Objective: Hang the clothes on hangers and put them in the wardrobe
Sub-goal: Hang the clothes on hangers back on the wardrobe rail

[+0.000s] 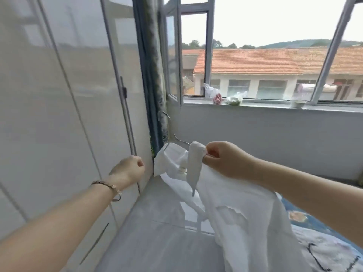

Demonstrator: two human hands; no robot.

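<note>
Head view: the left hand (127, 169), a bracelet at its wrist, is curled into a fist around the lower part of the thin dark vertical handle (127, 112) on the closed glossy white wardrobe door (78, 95). The right hand (222, 158) pinches the collar of the white fabric shirt (235, 213), which hangs above the grey floor (157, 232). The thin metal wire hanger (181, 141) protrudes at the collar, just beside the wardrobe.
</note>
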